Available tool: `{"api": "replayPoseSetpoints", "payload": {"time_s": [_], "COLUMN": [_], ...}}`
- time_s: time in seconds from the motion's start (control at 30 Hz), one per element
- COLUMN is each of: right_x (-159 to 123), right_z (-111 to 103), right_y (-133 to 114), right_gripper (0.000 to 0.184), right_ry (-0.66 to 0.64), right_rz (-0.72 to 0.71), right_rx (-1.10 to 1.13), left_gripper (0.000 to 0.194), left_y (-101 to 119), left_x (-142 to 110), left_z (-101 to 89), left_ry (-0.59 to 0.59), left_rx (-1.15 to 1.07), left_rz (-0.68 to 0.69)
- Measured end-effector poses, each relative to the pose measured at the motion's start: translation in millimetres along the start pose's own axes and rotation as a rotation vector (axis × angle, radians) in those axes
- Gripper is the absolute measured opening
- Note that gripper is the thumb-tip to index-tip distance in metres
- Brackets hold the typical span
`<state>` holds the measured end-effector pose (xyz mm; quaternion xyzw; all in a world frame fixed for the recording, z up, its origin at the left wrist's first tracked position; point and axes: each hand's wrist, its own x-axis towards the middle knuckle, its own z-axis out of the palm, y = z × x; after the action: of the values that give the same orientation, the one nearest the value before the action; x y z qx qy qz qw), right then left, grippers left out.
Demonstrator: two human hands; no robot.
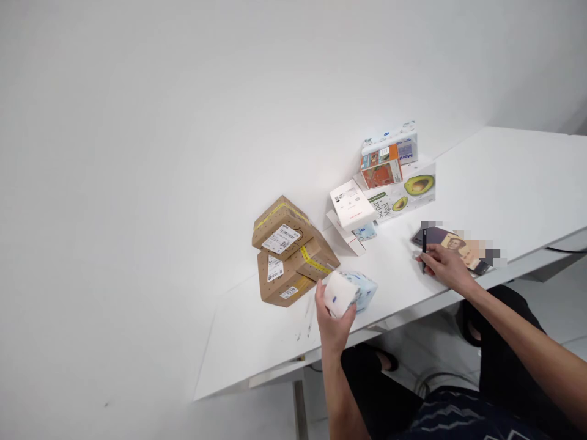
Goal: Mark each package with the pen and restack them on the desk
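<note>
My left hand point(334, 322) is closed around one end of a white and pale-blue pack point(362, 287) with a small blue mark, tilted at the table's front edge. Thumb and fingers grip its opposite sides; the palm hides part of it. Further right, my right hand point(447, 267) pinches a slim black pen point(424, 241), held nearly upright. Under and beside that hand lies a dark phone point(418, 237) with a portrait picture on it, partly blurred out. The hand covers some of the phone's near side.
Two brown cardboard parcels point(287, 244) with labels and yellow tape are stacked left of the pack. Behind are a white box point(352, 205), an avocado-printed box point(413, 192), an orange box point(381, 171) and a pale-blue pack point(389, 135). The white table point(513, 177) meets the wall.
</note>
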<state>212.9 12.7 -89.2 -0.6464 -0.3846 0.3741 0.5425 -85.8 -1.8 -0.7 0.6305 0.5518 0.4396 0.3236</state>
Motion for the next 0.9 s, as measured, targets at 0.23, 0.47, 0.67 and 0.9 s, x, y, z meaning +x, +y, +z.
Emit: {"api": "replayPoseSetpoints", "payload": {"time_s": [0.23,0.47,0.67,0.9], "right_x": [-6,-26,-41,-49], "right_z": [-7,-6,15,56], "right_y": [-14,-55,-117,-164], "right_gripper": [0.033,0.034,0.024,0.02], "right_ry": [-0.018,0.17,0.026,-0.395], "right_rz": [-0.058,-0.015,-0.124,-0.281], "right_rx": [-0.065,0.16,0.547,0.351], "left_gripper": [0.058,0.042,0.037,0.024], "left_y": [-1,-9,5,7], "left_x": [26,16,-7,-13], "left_z": [28.7,38.2,50.9,58.6], "left_ry": [0.008,-0.05,-0.012,0.29], "left_rx": [0.168,0.063,0.18,0.324], "left_rz": [0.271,0.247,0.377,0.842]}}
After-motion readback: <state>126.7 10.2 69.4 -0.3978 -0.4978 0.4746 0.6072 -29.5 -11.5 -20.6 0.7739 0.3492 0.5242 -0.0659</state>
